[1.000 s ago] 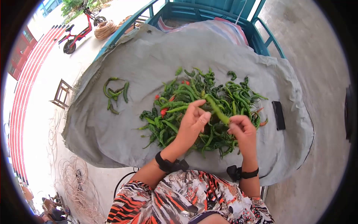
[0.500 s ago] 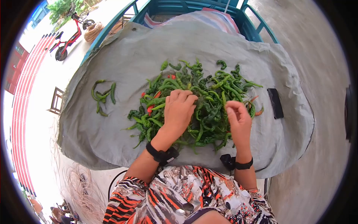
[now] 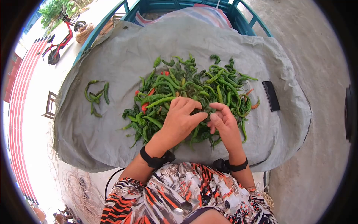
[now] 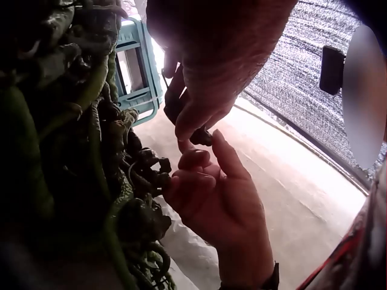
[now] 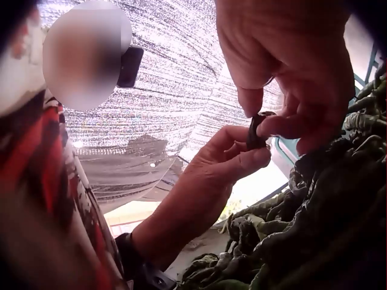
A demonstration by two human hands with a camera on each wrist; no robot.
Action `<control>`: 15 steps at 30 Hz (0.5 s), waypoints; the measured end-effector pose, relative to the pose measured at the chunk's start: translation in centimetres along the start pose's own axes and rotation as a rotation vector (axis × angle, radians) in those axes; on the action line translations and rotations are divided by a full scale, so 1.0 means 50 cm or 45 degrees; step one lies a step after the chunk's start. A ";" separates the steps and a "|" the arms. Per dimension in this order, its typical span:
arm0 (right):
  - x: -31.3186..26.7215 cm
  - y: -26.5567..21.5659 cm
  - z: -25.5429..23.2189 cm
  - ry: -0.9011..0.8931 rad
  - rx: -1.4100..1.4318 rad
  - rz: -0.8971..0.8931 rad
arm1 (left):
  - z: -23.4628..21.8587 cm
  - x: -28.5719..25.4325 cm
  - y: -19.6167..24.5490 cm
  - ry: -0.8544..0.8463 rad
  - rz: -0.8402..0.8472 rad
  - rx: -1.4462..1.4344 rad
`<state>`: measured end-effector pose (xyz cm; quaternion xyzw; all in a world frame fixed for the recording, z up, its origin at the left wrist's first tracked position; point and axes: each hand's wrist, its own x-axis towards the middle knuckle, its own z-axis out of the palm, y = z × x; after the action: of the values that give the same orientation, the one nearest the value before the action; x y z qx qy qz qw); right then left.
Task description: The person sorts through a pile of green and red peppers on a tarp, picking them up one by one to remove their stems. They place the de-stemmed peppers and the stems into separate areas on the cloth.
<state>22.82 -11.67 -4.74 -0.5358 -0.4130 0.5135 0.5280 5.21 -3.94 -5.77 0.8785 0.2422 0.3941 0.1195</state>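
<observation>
Over the near part of a pile of green chili peppers (image 3: 164, 84), both hands meet at a small, dark, curled chili pepper (image 5: 256, 134). My left hand (image 3: 178, 122) pinches it between thumb and fingers, as the right wrist view shows. My right hand (image 3: 227, 128) pinches the same pepper from the other side with thumb and forefinger. In the left wrist view, the dark pepper (image 4: 202, 138) shows between the fingertips. Some peppers in the pile are wrinkled and curled; a few are red.
The pile lies on a grey cloth (image 3: 112, 138) spread over a teal cart (image 3: 244, 28). A few green peppers (image 3: 95, 98) form a small separate group at left. A black phone (image 3: 271, 96) lies right of the pile. A red scooter (image 3: 61, 43) stands beyond.
A long green pepper held by the right hand has left the hands. The left hand went down onto the pile, then rose; the right hand moved left to meet it at a small dark pepper.
</observation>
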 end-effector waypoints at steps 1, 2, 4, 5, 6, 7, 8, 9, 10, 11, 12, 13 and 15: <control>0.000 0.000 0.005 0.007 -0.012 0.000 | 0.006 -0.002 0.001 0.005 0.020 0.016; 0.001 -0.001 0.007 0.012 -0.023 0.000 | 0.009 -0.004 0.002 0.011 0.038 0.032; -0.002 -0.004 0.006 0.033 -0.062 0.008 | 0.009 -0.004 0.005 0.033 0.003 0.029; -0.002 -0.006 0.005 0.041 -0.082 0.011 | 0.010 -0.004 0.006 0.045 -0.016 0.029; -0.001 -0.005 0.001 0.023 -0.078 0.019 | 0.010 -0.006 0.006 0.035 -0.052 0.028; 0.000 -0.003 -0.007 0.005 -0.074 0.026 | 0.009 -0.009 0.004 0.026 -0.088 0.026; 0.001 -0.004 -0.016 -0.013 -0.069 0.031 | 0.008 -0.012 0.001 0.016 -0.121 0.026; 0.004 -0.009 -0.024 0.012 -0.102 0.026 | 0.010 -0.017 -0.003 -0.001 -0.172 0.012; 0.009 -0.018 -0.033 0.037 -0.135 0.022 | 0.015 -0.023 -0.008 -0.020 -0.224 -0.002; 0.014 -0.026 -0.043 0.061 -0.169 0.019 | 0.018 -0.026 -0.012 -0.038 -0.276 -0.016; 0.024 -0.034 -0.056 0.106 -0.223 -0.047 | 0.012 -0.021 -0.011 -0.019 -0.281 0.057; 0.039 -0.043 -0.072 0.149 -0.277 -0.114 | 0.000 -0.011 -0.006 0.000 -0.287 0.130; 0.078 -0.062 -0.108 0.218 -0.452 -0.225 | -0.009 -0.005 -0.004 -0.057 -0.324 0.306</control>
<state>28.98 -8.27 -2.56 -0.6237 -0.4961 0.3369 0.5013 4.68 -3.89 -5.70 0.8572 0.3941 0.3243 0.0678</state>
